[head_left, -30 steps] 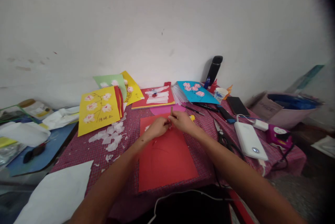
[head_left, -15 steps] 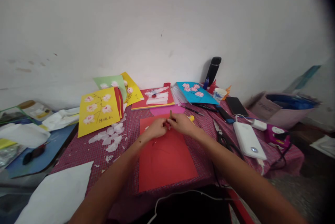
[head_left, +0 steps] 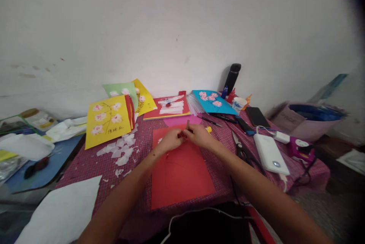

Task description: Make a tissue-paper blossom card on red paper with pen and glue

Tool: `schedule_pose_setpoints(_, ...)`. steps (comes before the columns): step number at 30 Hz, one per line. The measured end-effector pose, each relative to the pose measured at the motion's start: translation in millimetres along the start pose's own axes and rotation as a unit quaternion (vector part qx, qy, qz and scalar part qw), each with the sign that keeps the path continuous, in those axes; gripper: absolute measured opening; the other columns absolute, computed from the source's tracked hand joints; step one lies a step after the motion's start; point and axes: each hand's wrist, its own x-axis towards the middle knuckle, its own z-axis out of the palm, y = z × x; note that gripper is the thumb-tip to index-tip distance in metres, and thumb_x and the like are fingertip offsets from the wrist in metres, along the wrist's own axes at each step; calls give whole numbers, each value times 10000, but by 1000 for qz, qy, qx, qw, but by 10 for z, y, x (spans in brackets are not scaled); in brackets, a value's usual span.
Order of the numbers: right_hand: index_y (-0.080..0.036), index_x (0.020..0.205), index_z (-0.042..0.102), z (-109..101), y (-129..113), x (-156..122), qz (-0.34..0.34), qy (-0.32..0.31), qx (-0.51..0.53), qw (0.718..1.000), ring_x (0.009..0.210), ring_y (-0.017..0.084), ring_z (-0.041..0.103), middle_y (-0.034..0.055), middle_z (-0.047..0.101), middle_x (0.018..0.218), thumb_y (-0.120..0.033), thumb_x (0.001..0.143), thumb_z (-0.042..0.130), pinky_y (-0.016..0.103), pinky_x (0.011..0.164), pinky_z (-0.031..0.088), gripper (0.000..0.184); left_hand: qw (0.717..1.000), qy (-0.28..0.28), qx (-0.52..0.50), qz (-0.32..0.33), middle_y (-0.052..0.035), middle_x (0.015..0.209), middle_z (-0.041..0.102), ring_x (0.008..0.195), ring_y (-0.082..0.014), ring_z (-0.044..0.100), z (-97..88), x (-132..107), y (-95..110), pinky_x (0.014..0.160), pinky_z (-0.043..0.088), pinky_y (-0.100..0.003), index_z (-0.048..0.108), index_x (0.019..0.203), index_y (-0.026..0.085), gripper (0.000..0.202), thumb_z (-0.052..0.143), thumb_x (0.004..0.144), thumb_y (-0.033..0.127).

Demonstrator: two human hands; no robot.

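My left hand and my right hand meet over the upper part of a red paper sheet, fingertips pinched close together. From the top of my right hand's fingers a short brownish strip sticks up. What my left fingers pinch is too small and hidden to make out. Faint dark lines run across the red sheet, and a small whitish petal-like bit shows near its upper left edge. A yellow cap-like end peeks out beside my right hand.
Torn white paper scraps lie left, below a yellow flower picture. A blue flower picture leans at the back. Scissors, a white power bank, a phone and a paper cup stand to the right.
The brownish strip has shifted slightly to the right with my right fingers. Both hands otherwise stay in nearly the same place over the red sheet.
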Motion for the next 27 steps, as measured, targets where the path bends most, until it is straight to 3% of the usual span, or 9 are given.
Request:
schedule_pose_setpoints(17, -160, 752, 682, 35, 88, 6, 33, 23, 20, 999, 639, 133, 600, 41, 725, 747, -158, 872, 523, 222, 546, 310, 199, 999, 14, 39, -18, -46, 755, 699, 678, -157, 585, -11, -12, 4, 618, 376, -251, 710, 800, 144, 171, 540, 801, 153)
schedule_pose_setpoints(27, -160, 742, 692, 51, 78, 0, 36, 13, 24, 999, 622, 132, 592, 40, 720, 719, -146, 870, 538, 223, 545, 311, 200, 999, 6, 45, -10, -46, 841, 730, 722, -159, 612, -7, -11, -12, 641, 401, -239, 725, 884, 159, 225, 546, 760, 105)
